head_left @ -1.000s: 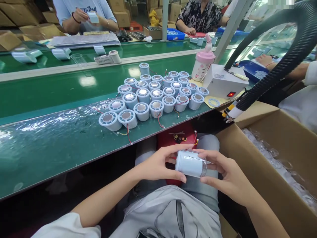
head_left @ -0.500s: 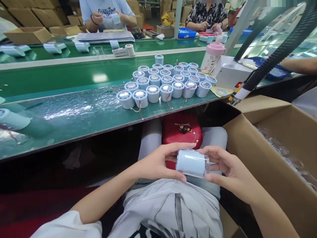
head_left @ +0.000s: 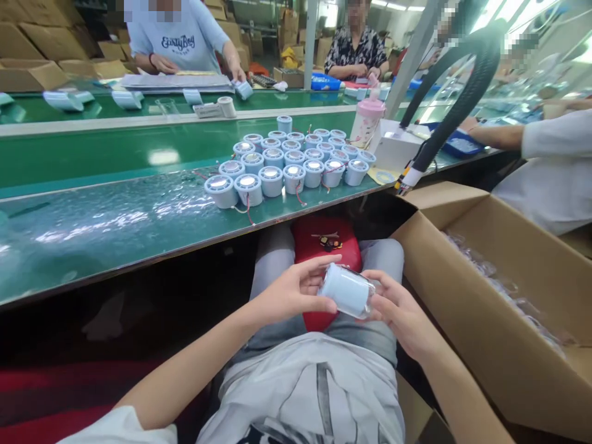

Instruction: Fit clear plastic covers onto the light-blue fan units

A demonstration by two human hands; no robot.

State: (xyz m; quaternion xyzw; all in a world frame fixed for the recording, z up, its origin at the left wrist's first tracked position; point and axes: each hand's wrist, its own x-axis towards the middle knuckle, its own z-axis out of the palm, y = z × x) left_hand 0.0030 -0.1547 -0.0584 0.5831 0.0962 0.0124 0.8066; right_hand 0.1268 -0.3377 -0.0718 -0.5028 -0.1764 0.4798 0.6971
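Note:
Above my lap, a light-blue cylinder (head_left: 348,290) with a clear plastic sleeve around it is held between both hands, lying on its side and tilted down to the right. My left hand (head_left: 300,290) is closed around its left end, thumb below and fingers behind. At the clear right end, the fingers of my right hand (head_left: 393,305) grip the sleeve. Below the hands lies a red stool seat (head_left: 326,237) between my knees, with a small dark and yellow piece (head_left: 329,242) and thin wires on it.
Several light-blue round motor housings (head_left: 270,180) with red wires stand grouped on the green bench (head_left: 115,228). A pink-lidded bottle (head_left: 369,117) and a white box with a black hose (head_left: 444,135) stand behind. At right, a cardboard box (head_left: 416,259) holds clear plastic pieces. Co-workers sit across and at right.
The cylinder has tilted, its right end lower, and my right fingers have closed in on that end. My view has turned up and right. The co-worker opposite has set a blue piece down toward the belt.

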